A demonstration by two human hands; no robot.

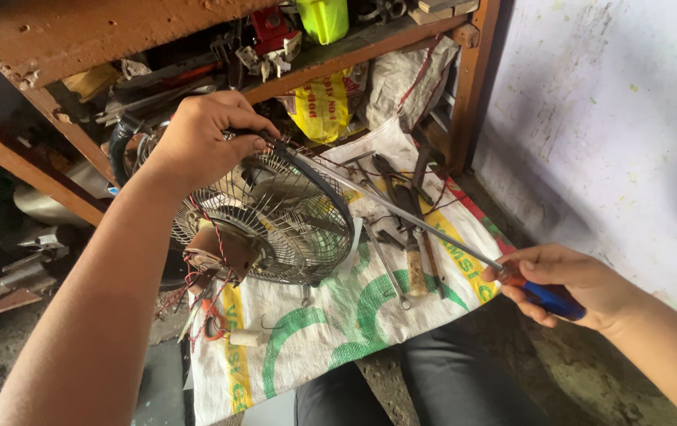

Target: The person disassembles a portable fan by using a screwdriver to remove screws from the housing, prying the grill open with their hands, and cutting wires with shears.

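A small table fan with a wire cage [275,221] lies tilted on a printed woven sack [330,331], its motor and loose red wires [216,248] facing me. My left hand [200,138] grips the top rim of the cage. My right hand [571,284] holds the red and blue handle of a long screwdriver [401,213]. Its metal shaft reaches up left to the cage rim, right beside my left fingers.
Several hand tools [405,237] lie on the sack to the right of the fan. A wooden shelf [354,55] behind holds clutter, a yellow bag [322,106] and a yellow-green container [324,17]. A pale wall [614,118] stands at right. My dark-trousered legs [433,386] are below.
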